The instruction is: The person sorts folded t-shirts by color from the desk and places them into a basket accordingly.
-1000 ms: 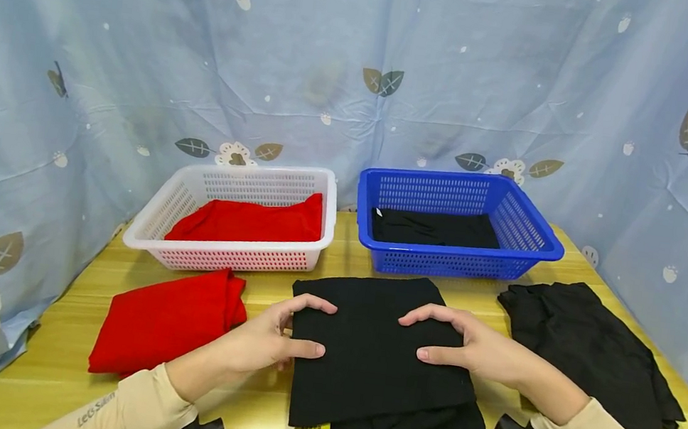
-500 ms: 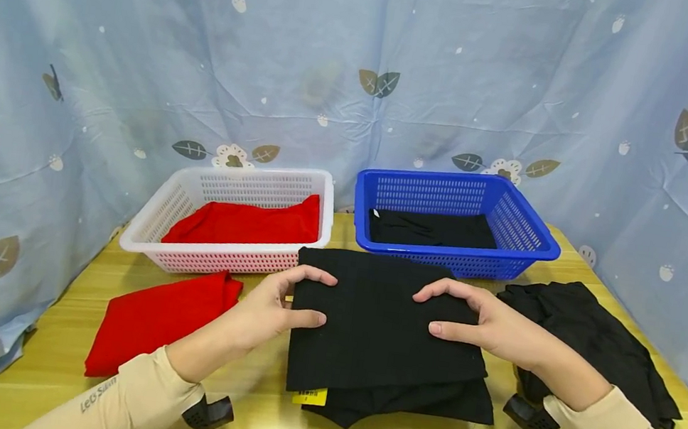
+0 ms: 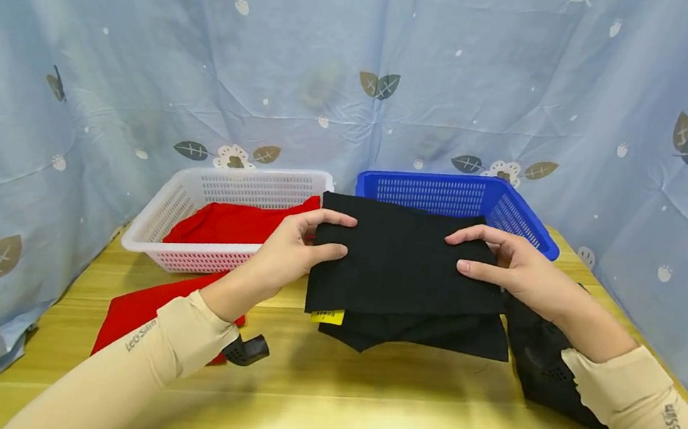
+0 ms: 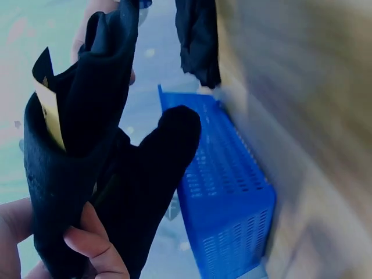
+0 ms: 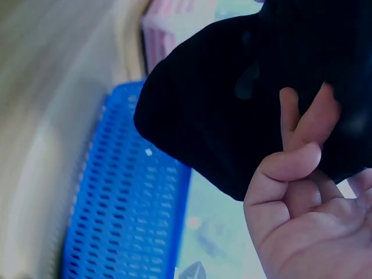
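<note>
A folded black garment (image 3: pixel 404 268) hangs above the table in the head view, a yellow tag (image 3: pixel 328 315) at its lower left corner. My left hand (image 3: pixel 298 245) grips its left side, thumb and forefinger on the front face. On the right side my right hand (image 3: pixel 514 267) holds it the same way. The garment overlaps the front of the blue basket (image 3: pixel 443 194) in this view. In the left wrist view the folded cloth (image 4: pixel 64 186) shows its layers and fingers (image 4: pixel 96 244) curl under it. The right wrist view shows fingers (image 5: pixel 290 165) bent beneath the dark cloth (image 5: pixel 203 110).
To the left stands a white basket (image 3: pixel 153 246) with red cloth (image 3: pixel 233 222) inside. A folded red garment (image 3: pixel 152 309) lies on the table (image 3: pixel 320 412) in front of it, partly behind the left forearm. Another black garment (image 3: pixel 541 367) lies at the right, partly under the right forearm.
Both hands have raised the folded black garment off the table and moved it forward, from the table's middle up to the front of the blue basket. The other garments and the baskets stay put.
</note>
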Demonstrator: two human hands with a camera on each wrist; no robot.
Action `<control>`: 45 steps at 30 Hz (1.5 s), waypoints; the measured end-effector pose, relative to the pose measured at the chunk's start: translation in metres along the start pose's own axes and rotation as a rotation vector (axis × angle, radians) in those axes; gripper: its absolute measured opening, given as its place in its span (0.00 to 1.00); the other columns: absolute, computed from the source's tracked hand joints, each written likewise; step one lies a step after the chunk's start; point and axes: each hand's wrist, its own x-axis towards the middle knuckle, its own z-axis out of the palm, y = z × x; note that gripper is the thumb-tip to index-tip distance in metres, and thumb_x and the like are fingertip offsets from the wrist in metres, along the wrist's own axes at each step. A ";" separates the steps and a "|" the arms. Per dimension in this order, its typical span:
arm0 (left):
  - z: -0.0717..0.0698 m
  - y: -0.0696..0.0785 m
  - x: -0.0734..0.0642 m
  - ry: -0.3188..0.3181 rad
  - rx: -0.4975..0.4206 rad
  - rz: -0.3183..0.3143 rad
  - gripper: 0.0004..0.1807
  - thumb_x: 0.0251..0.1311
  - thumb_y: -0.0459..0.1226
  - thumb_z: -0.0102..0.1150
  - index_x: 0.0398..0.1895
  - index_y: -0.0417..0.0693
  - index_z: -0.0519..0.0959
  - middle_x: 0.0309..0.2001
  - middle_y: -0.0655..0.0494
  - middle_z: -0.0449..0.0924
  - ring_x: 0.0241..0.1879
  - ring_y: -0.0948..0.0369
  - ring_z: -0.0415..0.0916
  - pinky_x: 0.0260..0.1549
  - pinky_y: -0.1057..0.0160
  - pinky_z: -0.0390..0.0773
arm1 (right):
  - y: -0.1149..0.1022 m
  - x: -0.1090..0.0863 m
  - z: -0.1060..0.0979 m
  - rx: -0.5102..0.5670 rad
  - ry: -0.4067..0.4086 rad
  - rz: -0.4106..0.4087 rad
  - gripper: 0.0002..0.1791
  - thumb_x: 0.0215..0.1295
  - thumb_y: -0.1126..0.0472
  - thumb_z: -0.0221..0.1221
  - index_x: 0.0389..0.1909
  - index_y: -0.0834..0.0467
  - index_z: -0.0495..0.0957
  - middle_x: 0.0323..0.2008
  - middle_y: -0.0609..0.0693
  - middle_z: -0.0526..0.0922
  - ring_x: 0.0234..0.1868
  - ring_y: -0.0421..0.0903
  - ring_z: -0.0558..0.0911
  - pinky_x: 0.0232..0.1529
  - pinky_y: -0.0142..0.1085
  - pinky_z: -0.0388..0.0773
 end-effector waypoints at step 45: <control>0.040 0.020 0.157 0.214 0.170 0.050 0.23 0.65 0.23 0.59 0.58 0.51 0.86 0.63 0.45 0.79 0.60 0.51 0.74 0.64 0.49 0.81 | 0.035 0.089 -0.082 0.036 0.176 0.165 0.30 0.83 0.55 0.57 0.82 0.51 0.66 0.88 0.49 0.49 0.87 0.55 0.54 0.80 0.49 0.66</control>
